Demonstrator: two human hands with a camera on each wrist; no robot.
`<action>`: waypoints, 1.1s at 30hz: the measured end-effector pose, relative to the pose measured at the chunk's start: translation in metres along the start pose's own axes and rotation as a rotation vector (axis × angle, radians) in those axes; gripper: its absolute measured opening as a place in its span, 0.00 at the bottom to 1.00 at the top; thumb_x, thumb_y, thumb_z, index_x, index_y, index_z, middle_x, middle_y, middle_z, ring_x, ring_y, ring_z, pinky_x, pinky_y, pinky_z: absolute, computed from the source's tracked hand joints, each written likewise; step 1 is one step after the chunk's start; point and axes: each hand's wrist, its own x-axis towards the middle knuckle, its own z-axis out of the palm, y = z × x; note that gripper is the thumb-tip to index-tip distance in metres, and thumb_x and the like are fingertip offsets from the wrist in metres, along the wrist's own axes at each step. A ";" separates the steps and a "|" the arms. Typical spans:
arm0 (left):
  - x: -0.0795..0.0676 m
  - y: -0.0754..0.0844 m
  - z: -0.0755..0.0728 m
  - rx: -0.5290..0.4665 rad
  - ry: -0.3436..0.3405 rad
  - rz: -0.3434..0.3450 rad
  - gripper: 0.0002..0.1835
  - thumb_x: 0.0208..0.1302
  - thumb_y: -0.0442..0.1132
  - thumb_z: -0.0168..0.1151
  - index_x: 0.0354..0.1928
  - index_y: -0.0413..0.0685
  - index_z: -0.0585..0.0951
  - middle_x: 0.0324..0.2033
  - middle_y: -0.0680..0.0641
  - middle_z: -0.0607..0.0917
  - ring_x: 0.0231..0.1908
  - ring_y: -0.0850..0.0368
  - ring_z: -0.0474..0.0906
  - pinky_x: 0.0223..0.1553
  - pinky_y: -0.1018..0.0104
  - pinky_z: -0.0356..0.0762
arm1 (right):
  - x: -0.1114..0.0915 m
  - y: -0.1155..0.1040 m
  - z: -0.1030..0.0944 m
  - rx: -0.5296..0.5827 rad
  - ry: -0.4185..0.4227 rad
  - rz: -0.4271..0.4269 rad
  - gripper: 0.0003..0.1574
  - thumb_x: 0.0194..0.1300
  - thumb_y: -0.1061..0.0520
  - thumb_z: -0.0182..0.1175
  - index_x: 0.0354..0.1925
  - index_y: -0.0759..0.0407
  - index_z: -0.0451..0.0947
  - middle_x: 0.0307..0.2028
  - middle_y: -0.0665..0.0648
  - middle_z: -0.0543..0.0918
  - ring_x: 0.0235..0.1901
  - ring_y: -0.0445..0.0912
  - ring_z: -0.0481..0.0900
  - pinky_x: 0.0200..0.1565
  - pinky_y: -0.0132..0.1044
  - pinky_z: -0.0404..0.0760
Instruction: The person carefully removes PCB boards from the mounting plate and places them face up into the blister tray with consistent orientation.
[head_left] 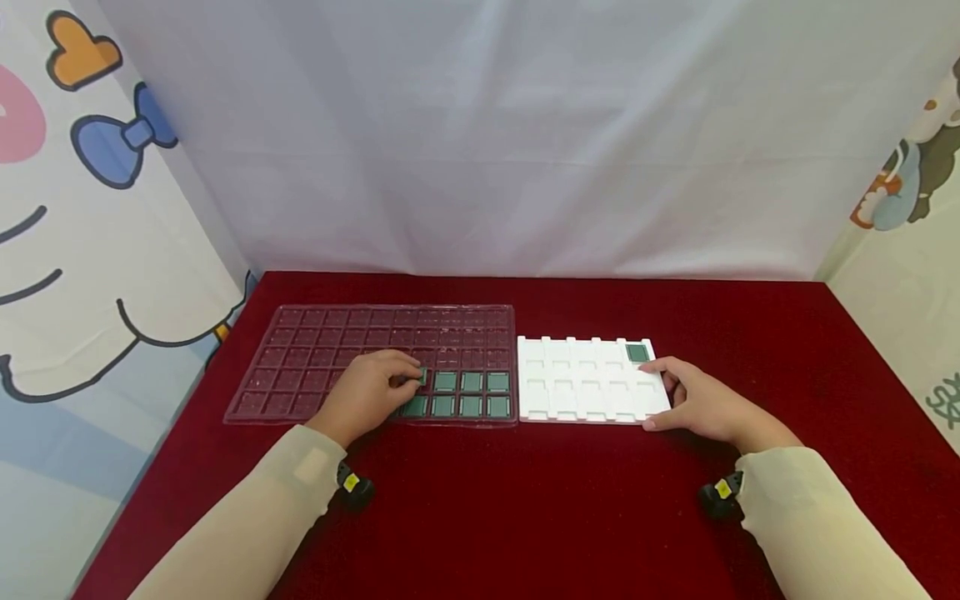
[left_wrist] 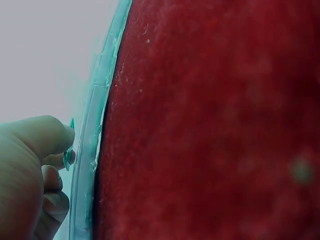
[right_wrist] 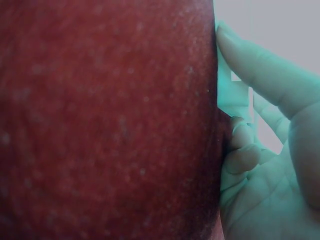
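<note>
Between thumb and fingers my left hand point(head_left: 371, 392) pinches a thin green square chip point(left_wrist: 68, 156), seen edge-on in the left wrist view. That hand is over the clear plastic compartment tray point(head_left: 262, 358), whose front right compartments hold several green chips point(head_left: 472, 406). Part of the tray is hidden beneath the hand. On the right, my right hand point(head_left: 705, 404) grips the right end of the white slotted tray point(head_left: 577, 392), thumb at its front corner and fingers along the side. One green chip point(head_left: 637, 352) sits in the white tray's back right slot.
Both trays lie side by side on a dark red cloth-covered table point(head_left: 525, 508). A white curtain point(head_left: 480, 142) hangs behind the table. Printed panels with cartoon figures stand at the left point(head_left: 90, 250) and right.
</note>
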 end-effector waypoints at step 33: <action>0.003 0.006 0.000 0.052 -0.046 0.046 0.10 0.68 0.37 0.68 0.48 0.46 0.90 0.54 0.47 0.87 0.53 0.48 0.83 0.54 0.49 0.82 | -0.001 0.000 -0.001 0.001 0.001 -0.007 0.55 0.54 0.52 0.80 0.72 0.65 0.64 0.44 0.60 0.73 0.35 0.51 0.69 0.31 0.35 0.71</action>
